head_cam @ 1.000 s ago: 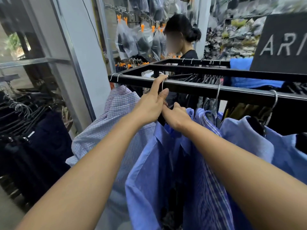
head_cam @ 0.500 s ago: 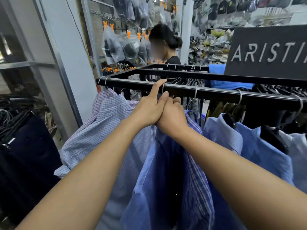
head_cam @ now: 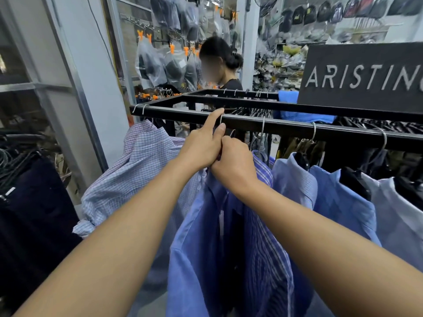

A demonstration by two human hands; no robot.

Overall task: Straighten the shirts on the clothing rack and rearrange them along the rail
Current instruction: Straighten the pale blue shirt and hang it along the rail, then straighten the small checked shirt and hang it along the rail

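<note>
A black rail runs across the view with shirts hanging from wire hooks. My left hand pinches the hook of a hanger just under the rail, index finger pointing up along it. Pressed against it, my right hand grips the collar area of a plain blue shirt. A blue striped shirt hangs right behind it. To the left hangs a pale checked shirt; to the right hang light blue shirts.
A black sign stands on the rack's top at the right. A person stands beyond the rack. Dark garments hang on a lower rack at the left. A white pillar rises behind the rail's left end.
My right hand has risen and closed up against my left hand at the hanger's neck. The view has shifted, showing more of the sign and the shirts at the right.
</note>
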